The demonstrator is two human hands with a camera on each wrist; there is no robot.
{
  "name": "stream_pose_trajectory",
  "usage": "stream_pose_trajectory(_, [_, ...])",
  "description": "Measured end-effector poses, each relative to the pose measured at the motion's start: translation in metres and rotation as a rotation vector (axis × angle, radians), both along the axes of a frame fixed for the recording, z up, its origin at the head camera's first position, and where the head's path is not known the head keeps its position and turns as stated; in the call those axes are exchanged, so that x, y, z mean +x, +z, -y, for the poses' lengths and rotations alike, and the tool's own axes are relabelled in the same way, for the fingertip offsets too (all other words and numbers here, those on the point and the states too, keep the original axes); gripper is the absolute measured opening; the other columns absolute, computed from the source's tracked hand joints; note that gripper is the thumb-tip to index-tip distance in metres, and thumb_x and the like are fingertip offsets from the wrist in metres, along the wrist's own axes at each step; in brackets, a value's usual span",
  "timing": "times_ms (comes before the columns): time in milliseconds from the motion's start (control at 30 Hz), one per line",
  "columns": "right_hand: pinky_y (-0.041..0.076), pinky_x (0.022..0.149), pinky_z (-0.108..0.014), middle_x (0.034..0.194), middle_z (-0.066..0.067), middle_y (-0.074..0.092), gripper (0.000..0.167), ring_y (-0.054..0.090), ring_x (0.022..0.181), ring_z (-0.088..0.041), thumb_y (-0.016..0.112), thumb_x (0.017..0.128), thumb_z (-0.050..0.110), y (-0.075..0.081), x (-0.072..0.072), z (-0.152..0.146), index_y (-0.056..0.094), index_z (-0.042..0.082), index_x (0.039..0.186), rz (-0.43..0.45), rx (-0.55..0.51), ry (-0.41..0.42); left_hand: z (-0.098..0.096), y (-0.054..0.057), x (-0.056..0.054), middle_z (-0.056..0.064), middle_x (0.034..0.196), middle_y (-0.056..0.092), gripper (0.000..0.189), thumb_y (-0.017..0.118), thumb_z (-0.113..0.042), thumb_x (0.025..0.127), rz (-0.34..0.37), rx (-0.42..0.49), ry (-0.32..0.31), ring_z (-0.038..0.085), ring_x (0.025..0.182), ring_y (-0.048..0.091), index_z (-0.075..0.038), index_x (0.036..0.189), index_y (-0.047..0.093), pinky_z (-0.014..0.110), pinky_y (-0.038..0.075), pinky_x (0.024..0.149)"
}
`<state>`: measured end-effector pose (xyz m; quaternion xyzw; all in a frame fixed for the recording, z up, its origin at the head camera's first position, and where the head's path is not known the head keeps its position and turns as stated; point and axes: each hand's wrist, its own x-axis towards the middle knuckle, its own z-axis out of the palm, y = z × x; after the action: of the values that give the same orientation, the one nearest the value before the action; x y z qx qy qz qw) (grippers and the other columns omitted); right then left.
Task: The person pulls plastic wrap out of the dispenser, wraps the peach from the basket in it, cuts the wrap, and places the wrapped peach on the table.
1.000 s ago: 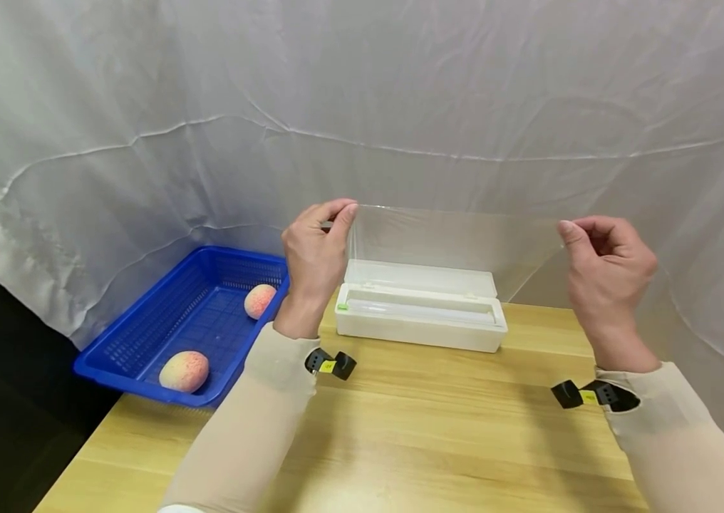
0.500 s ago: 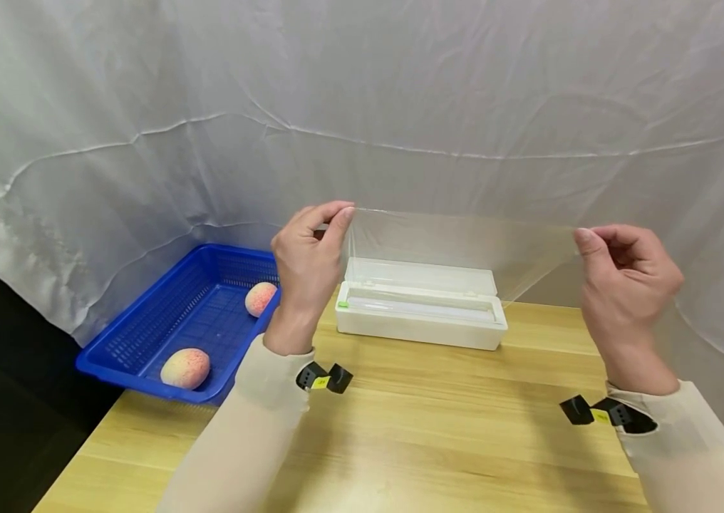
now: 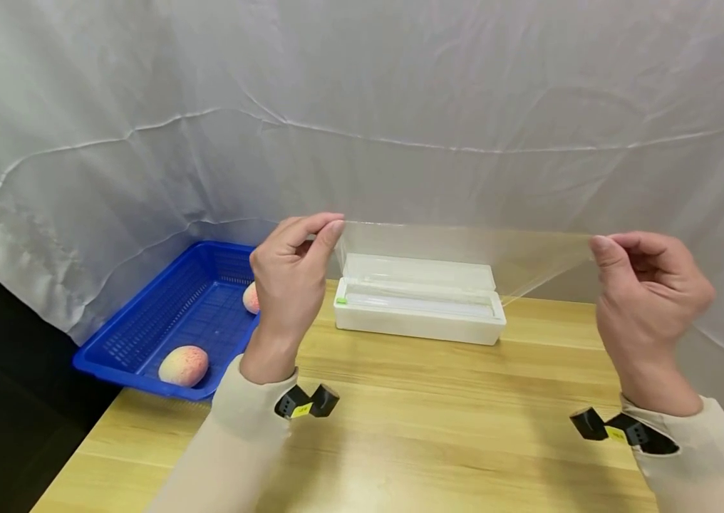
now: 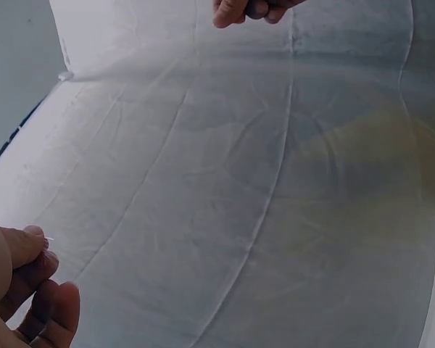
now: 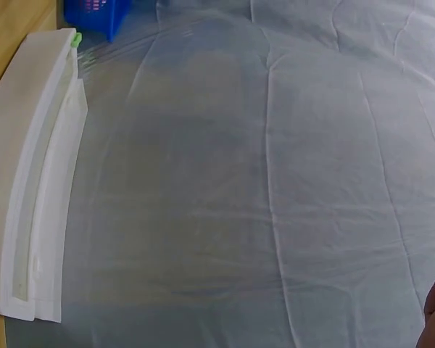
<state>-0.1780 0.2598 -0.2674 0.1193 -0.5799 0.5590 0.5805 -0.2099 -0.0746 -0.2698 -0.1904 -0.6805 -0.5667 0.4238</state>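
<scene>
A sheet of clear cling film [image 3: 452,246] stretches between my two hands above the table. My left hand [image 3: 291,278] pinches its left corner between thumb and forefinger; the left wrist view shows those fingertips [image 4: 40,243] too. At the other corner my right hand [image 3: 650,299] pinches the film the same way. From this top edge the film runs down to a white cling film dispenser box [image 3: 420,324], whose lid [image 3: 416,274] is raised at the back. A green slider [image 3: 341,301] sits at the box's left end.
Left of my left hand, a blue plastic basket [image 3: 137,342] stands on the wooden table [image 3: 426,413]. One peach [image 3: 184,366] lies at its front; another peach [image 3: 251,298] is partly hidden by my hand. A grey-white curtain [image 3: 400,85] hangs behind.
Both hands have come lower and nearer, the left one shifting left and the right one right. The film between them is pulled wider. Box and basket stay in place.
</scene>
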Motion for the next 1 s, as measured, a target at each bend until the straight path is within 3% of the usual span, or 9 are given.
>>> stream_pose_trajectory(100, [0.047,0.061,-0.014,0.072,0.0,0.073,0.024,0.058,0.057,-0.006,0.084,0.08,-0.011,-0.001,0.007,0.001,0.066,-0.026,0.083,-0.035,-0.006,0.056,0.005,-0.001,0.008,0.01,0.091,0.077,0.012,0.081,-0.015,0.095,-0.023,-0.004,-0.016,0.011,0.078,0.058,-0.005,0.1,0.084,0.019,0.047,0.066])
stream_pose_trajectory(200, [0.049,0.061,-0.015,0.072,-0.006,0.073,0.02,0.06,0.057,-0.009,0.081,0.077,-0.018,-0.002,0.013,0.001,0.064,-0.028,0.081,-0.095,-0.029,0.169,0.012,-0.002,0.015,0.01,0.093,0.078,0.009,0.08,-0.011,0.095,-0.041,-0.034,-0.055,0.012,0.082,0.059,-0.004,0.1,0.084,0.02,0.047,0.068])
stream_pose_trajectory(367, [0.051,0.063,-0.017,0.077,-0.016,0.073,0.019,0.062,0.063,-0.015,0.077,0.076,-0.025,-0.006,0.022,-0.004,0.059,-0.03,0.077,-0.18,-0.032,0.422,0.03,-0.005,0.028,0.01,0.095,0.079,0.008,0.08,0.002,0.09,-0.067,-0.136,-0.209,0.013,0.091,0.067,-0.002,0.097,0.083,0.023,0.051,0.074])
stream_pose_trajectory(500, [0.056,0.072,-0.02,0.093,-0.022,0.074,0.016,0.069,0.084,-0.024,0.075,0.079,-0.026,-0.011,0.037,-0.017,0.059,-0.03,0.08,-0.143,0.052,0.595,0.046,-0.009,0.036,0.008,0.094,0.079,0.014,0.08,0.008,0.087,-0.075,-0.232,-0.378,0.013,0.092,0.071,-0.003,0.095,0.083,0.024,0.055,0.077])
stream_pose_trajectory(667, [0.057,0.087,-0.028,0.101,-0.031,0.072,0.005,0.067,0.102,-0.034,0.061,0.085,-0.033,-0.019,0.056,-0.04,0.058,-0.032,0.09,-0.059,0.156,0.934,0.062,-0.015,0.045,0.008,0.092,0.078,0.007,0.076,-0.008,0.097,-0.094,-0.389,-0.63,0.014,0.088,0.07,-0.003,0.096,0.081,0.023,0.055,0.074])
stream_pose_trajectory(767, [0.053,0.093,-0.03,0.102,-0.029,0.073,0.006,0.065,0.104,-0.032,0.057,0.089,-0.031,-0.024,0.068,-0.051,0.06,-0.031,0.095,0.022,0.259,1.004,0.07,-0.017,0.05,0.004,0.092,0.078,0.008,0.075,-0.011,0.098,-0.068,-0.502,-0.744,0.012,0.085,0.069,-0.006,0.099,0.082,0.023,0.055,0.071])
stream_pose_trajectory(867, [0.049,0.087,-0.03,0.103,-0.025,0.073,0.009,0.062,0.099,-0.028,0.056,0.091,-0.029,-0.029,0.075,-0.059,0.061,-0.028,0.098,0.091,0.374,1.068,0.076,-0.019,0.056,0.0,0.093,0.079,0.011,0.078,-0.003,0.094,0.007,-0.605,-0.831,0.009,0.082,0.068,-0.01,0.102,0.082,0.022,0.055,0.069])
stream_pose_trajectory(1000, [0.039,0.075,-0.03,0.1,-0.02,0.067,0.016,0.055,0.093,-0.026,0.056,0.09,-0.029,-0.036,0.077,-0.065,0.061,-0.022,0.103,0.149,0.568,1.234,0.08,-0.023,0.062,-0.005,0.093,0.079,0.014,0.079,-0.006,0.093,0.106,-0.756,-0.912,0.003,0.082,0.068,-0.012,0.105,0.083,0.019,0.055,0.068])
